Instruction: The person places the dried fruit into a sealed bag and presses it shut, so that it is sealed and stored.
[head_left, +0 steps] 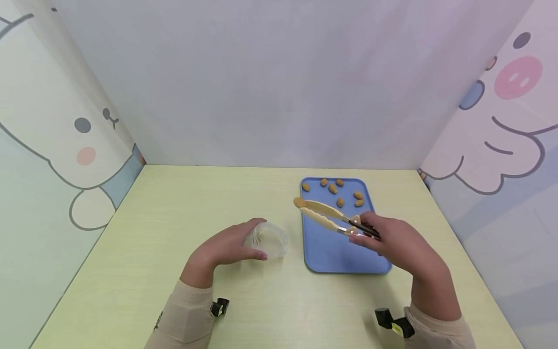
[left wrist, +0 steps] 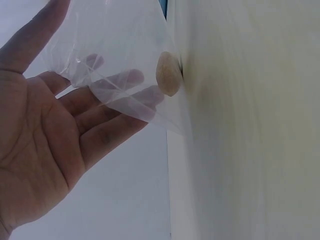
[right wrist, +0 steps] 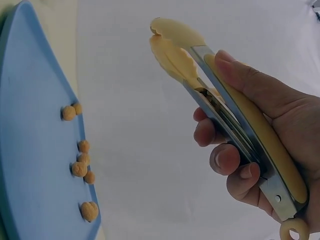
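Note:
My left hand (head_left: 235,242) holds the clear plastic bag (head_left: 276,240) between its thumb and fingers, with the mouth facing up. In the left wrist view, one brown almond (left wrist: 168,74) shows at the bottom of the bag, close to the table. My right hand (head_left: 403,242) grips a pair of tongs (head_left: 321,220) with cream tips and metal arms. An almond (head_left: 299,202) is pinched at their tips, above the left edge of the blue tray (head_left: 335,252). Several more almonds (head_left: 333,188) lie across the tray's far half.
The pale yellow table (head_left: 196,194) runs back to a plain light wall (head_left: 279,97). Side panels with cartoon animals (head_left: 519,77) stand left and right. The bag is left of the tray, with bare tabletop between them.

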`<move>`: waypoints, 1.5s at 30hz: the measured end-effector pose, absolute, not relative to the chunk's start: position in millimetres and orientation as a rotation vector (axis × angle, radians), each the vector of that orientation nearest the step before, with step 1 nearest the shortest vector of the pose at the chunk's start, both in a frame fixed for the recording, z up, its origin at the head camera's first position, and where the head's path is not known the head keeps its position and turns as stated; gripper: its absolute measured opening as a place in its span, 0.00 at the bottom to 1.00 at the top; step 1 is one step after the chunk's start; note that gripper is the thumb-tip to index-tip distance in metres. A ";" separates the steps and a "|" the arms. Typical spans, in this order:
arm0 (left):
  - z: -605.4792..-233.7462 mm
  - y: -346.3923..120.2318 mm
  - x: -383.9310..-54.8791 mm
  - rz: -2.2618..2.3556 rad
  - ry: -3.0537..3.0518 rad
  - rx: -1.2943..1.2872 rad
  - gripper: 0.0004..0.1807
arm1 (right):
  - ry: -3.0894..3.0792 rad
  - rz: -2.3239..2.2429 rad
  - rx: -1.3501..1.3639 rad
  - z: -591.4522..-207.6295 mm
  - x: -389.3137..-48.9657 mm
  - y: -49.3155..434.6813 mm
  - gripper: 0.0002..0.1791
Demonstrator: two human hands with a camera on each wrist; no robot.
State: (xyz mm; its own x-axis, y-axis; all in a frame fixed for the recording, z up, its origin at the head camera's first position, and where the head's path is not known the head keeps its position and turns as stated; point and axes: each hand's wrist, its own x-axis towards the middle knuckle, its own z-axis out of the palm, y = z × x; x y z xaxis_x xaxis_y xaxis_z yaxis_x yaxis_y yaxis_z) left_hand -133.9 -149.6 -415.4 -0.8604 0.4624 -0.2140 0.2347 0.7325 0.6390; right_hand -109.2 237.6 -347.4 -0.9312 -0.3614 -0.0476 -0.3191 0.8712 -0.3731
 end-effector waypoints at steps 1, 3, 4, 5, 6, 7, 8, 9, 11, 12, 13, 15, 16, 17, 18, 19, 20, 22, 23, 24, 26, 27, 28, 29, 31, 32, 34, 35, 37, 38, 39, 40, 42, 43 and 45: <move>-415.5 -149.5 -133.9 0.879 2.575 0.538 0.48 | 2.925 -0.554 -0.540 -346.8 -108.4 236.5 0.21; -415.6 -149.5 -133.7 0.876 2.576 0.537 0.48 | 2.920 -0.559 -0.559 -345.8 -107.0 234.2 0.22; -415.4 -149.4 -133.6 0.878 2.577 0.536 0.48 | 2.920 -0.558 -0.567 -345.1 -106.2 233.2 0.22; -415.5 -149.5 -133.6 0.878 2.576 0.533 0.48 | 2.920 -0.559 -0.581 -344.9 -105.5 232.3 0.22; -415.7 -149.5 -133.6 0.878 2.576 0.532 0.48 | 2.923 -0.560 -0.590 -344.9 -105.1 231.5 0.21; -415.6 -149.6 -133.6 0.879 2.576 0.531 0.48 | 2.921 -0.559 -0.601 -344.9 -104.6 230.7 0.21; -415.6 -149.6 -133.6 0.880 2.576 0.531 0.48 | 2.919 -0.560 -0.616 -344.9 -104.0 230.0 0.21; -415.8 -149.7 -133.6 0.880 2.576 0.530 0.48 | 2.917 -0.560 -0.629 -345.1 -103.4 229.2 0.21; -416.0 -149.8 -133.8 0.878 2.577 0.532 0.48 | 2.914 -0.569 -0.646 -345.8 -102.3 228.0 0.20; -416.2 -149.8 -133.9 0.878 2.577 0.535 0.48 | 2.910 -0.577 -0.655 -346.1 -101.7 227.2 0.20; -416.4 -149.8 -134.0 0.878 2.578 0.537 0.48 | 2.904 -0.580 -0.667 -346.1 -101.0 226.5 0.20; -416.7 -149.8 -134.2 0.880 2.578 0.540 0.48 | 2.899 -0.587 -0.685 -346.6 -100.0 224.7 0.19; -416.8 -149.8 -134.2 0.882 2.578 0.541 0.48 | 2.896 -0.589 -0.695 -346.9 -99.7 223.9 0.19; -416.7 -149.8 -134.2 0.883 2.578 0.542 0.48 | 2.894 -0.589 -0.708 -347.1 -99.5 223.0 0.19; -416.6 -149.8 -134.2 0.886 2.577 0.542 0.48 | 2.890 -0.584 -0.719 -347.4 -99.3 222.0 0.20; -416.5 -149.8 -134.1 0.889 2.577 0.542 0.47 | 2.885 -0.577 -0.730 -347.9 -99.2 221.0 0.19; -416.7 -150.0 -134.2 0.891 2.576 0.542 0.47 | 2.883 -0.571 -0.738 -348.3 -99.1 220.0 0.19; -416.4 -150.2 -133.9 0.896 2.572 0.540 0.47 | 2.877 -0.558 -0.755 -349.4 -99.1 218.1 0.20; -416.5 -150.3 -133.8 0.899 2.569 0.540 0.47 | 2.874 -0.551 -0.762 -350.1 -99.0 217.1 0.20; -416.6 -150.3 -133.8 0.901 2.567 0.541 0.47 | 2.871 -0.544 -0.767 -351.0 -99.1 216.0 0.20; -416.8 -150.5 -133.8 0.903 2.562 0.547 0.48 | 2.865 -0.536 -0.776 -352.3 -99.0 214.0 0.20; -416.5 -150.4 -133.7 0.907 2.559 0.550 0.48 | 2.860 -0.534 -0.779 -352.9 -99.0 212.9 0.20; -416.7 -150.4 -133.7 0.911 2.555 0.556 0.48 | 2.853 -0.533 -0.779 -353.4 -98.9 211.8 0.21; -416.7 -150.3 -133.8 0.915 2.554 0.563 0.47 | 2.847 -0.532 -0.782 -353.6 -98.7 210.7 0.21; -416.7 -150.4 -133.8 0.924 2.550 0.576 0.47 | 2.835 -0.529 -0.785 -353.9 -98.3 208.8 0.20; -416.9 -150.4 -133.9 0.928 2.548 0.582 0.46 | 2.831 -0.527 -0.787 -354.0 -98.2 208.0 0.20; -416.8 -150.1 -134.0 0.937 2.543 0.587 0.45 | 2.827 -0.525 -0.795 -354.5 -98.2 207.0 0.20; -416.9 -150.0 -134.1 0.938 2.543 0.588 0.45 | 2.828 -0.523 -0.800 -354.9 -98.4 206.5 0.20; -416.9 -149.9 -134.3 0.941 2.541 0.589 0.44 | 2.828 -0.518 -0.808 -356.3 -98.9 206.0 0.19; -416.9 -149.9 -134.4 0.939 2.542 0.587 0.44 | 2.828 -0.515 -0.812 -357.1 -99.3 205.8 0.19; -416.8 -149.9 -134.4 0.936 2.544 0.587 0.44 | 2.826 -0.512 -0.815 -357.9 -99.6 205.5 0.19; -416.8 -150.0 -134.3 0.933 2.546 0.587 0.44 | 2.824 -0.509 -0.816 -358.7 -99.9 205.1 0.20; -416.9 -150.3 -134.4 0.922 2.553 0.588 0.43 | 2.821 -0.504 -0.817 -359.6 -100.4 204.4 0.20; -416.7 -150.3 -134.3 0.917 2.554 0.588 0.43 | 2.823 -0.501 -0.816 -359.9 -100.7 204.1 0.21; -416.3 -150.2 -134.2 0.904 2.560 0.586 0.43 | 2.832 -0.499 -0.812 -359.7 -101.1 203.8 0.21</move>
State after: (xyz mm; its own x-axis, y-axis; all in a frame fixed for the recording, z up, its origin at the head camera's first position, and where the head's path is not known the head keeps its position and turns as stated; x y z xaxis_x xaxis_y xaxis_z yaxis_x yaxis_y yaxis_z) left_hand -134.2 -150.2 -416.3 -0.8483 0.4922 -0.1951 0.2606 0.7089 0.6553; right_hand -101.1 203.8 -359.7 -0.8413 -0.5378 -0.0547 -0.4868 0.7977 -0.3560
